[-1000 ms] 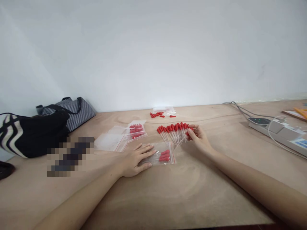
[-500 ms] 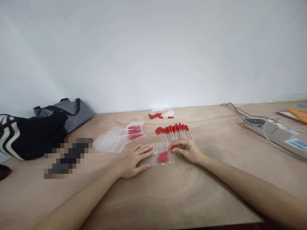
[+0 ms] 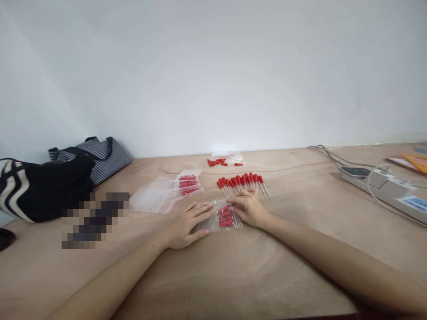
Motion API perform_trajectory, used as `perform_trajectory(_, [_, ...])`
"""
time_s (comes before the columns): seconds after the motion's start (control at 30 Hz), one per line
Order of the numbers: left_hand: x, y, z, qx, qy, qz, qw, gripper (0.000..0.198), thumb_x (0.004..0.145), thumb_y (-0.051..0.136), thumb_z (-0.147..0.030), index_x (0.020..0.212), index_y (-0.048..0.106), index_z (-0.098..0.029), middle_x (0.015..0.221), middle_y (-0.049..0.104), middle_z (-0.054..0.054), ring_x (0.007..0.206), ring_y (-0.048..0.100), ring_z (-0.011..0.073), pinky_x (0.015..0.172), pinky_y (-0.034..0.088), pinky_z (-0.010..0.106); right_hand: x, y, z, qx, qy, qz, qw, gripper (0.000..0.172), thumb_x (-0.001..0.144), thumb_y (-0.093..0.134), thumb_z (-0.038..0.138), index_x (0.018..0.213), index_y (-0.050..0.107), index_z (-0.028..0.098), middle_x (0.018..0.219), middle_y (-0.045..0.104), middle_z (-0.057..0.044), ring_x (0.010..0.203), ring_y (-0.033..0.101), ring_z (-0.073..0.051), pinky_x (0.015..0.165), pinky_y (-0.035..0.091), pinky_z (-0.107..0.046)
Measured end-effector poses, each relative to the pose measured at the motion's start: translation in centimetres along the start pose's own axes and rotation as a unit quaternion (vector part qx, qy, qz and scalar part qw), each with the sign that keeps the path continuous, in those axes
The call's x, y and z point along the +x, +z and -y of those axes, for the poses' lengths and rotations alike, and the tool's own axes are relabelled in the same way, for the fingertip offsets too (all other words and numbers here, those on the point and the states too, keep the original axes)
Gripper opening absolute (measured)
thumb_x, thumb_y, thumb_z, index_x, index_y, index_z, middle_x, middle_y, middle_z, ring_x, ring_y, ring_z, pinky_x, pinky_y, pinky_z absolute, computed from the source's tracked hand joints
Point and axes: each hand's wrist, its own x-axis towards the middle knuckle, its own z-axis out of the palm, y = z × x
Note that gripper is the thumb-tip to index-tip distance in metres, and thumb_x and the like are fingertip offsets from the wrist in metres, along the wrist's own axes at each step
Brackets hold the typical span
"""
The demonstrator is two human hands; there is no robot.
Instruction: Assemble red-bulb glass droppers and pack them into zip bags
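Note:
A clear zip bag [image 3: 213, 223] lies flat on the table, with several red-bulbed droppers [image 3: 226, 217] inside. My left hand [image 3: 190, 226] rests on the bag's left part with its fingers spread. At the bag's right, open end is my right hand [image 3: 248, 208], its fingers bent together over the red seal line. Whatever is between those fingertips is too small to make out. Just behind my right hand, a row of red-capped droppers [image 3: 247, 179] with pale stems lies fanned out; my hand covers some of the stems.
Flat bags [image 3: 151, 200] and a filled bag [image 3: 188, 182] lie left of centre. Loose red bulbs [image 3: 216, 162] sit near the wall. A striped bag [image 3: 108, 162] and black cloth [image 3: 53, 191] are left, a power strip [image 3: 410, 198] right.
My right hand has moved left over the bag's opening. The red bulb it held at the bag's mouth now shows inside with the others. My left hand has stayed in place.

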Motion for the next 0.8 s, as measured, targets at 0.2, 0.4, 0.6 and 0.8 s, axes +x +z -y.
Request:
perform_trajectory(0.2, [-0.1,0.1,0.1,0.016,0.01,0.004,1.0,0.05,0.089,0.031,-0.043,0.136,0.016,-0.032,0.144,0.015,0.0,0.132,0.013,0.0207,0.107,0.012,0.047,-0.8,-0.1,0.0,-0.037,-0.063,-0.013,0.997,0.017,0.074,0.053,0.011,0.079,0.065,0.022,0.066,0.065,0.001,0.072,0.052,-0.014,0.077,0.018,-0.036])
perform_trajectory(0.4, [-0.3,-0.2,-0.3,0.008,0.034,0.014,0.999,0.047,0.09,0.031,-0.041,0.135,0.019,-0.034,0.144,0.015,-0.001,0.132,0.014,0.021,0.107,0.011,0.047,-2.4,-1.9,0.5,-0.126,-0.183,0.021,0.975,0.024,0.082,0.045,0.017,0.098,0.062,0.022,0.074,0.066,-0.002,0.072,0.048,-0.014,0.076,0.019,-0.035])
perform_trajectory(0.6, [-0.2,-0.8,-1.0,0.003,0.03,0.041,0.999,0.053,0.088,0.033,-0.047,0.136,0.015,-0.033,0.144,0.015,0.0,0.132,0.013,0.0234,0.106,0.01,0.048,-2.7,-3.7,-1.8,-0.105,-0.129,0.019,0.986,0.027,0.081,0.042,0.016,0.1,0.061,0.022,0.071,0.064,-0.002,0.071,0.049,-0.014,0.076,0.023,-0.034])
perform_trajectory(0.8, [0.6,-0.4,-2.5,0.002,0.038,0.032,0.999,0.058,0.085,0.034,-0.051,0.136,0.014,-0.032,0.144,0.014,0.002,0.132,0.013,0.0247,0.106,0.007,0.05,-0.4,-4.4,-5.7,-0.161,0.284,-0.048,0.944,0.016,0.074,0.047,0.029,0.075,0.059,0.019,0.082,0.064,-0.005,0.085,0.053,-0.022,0.08,0.026,-0.038])
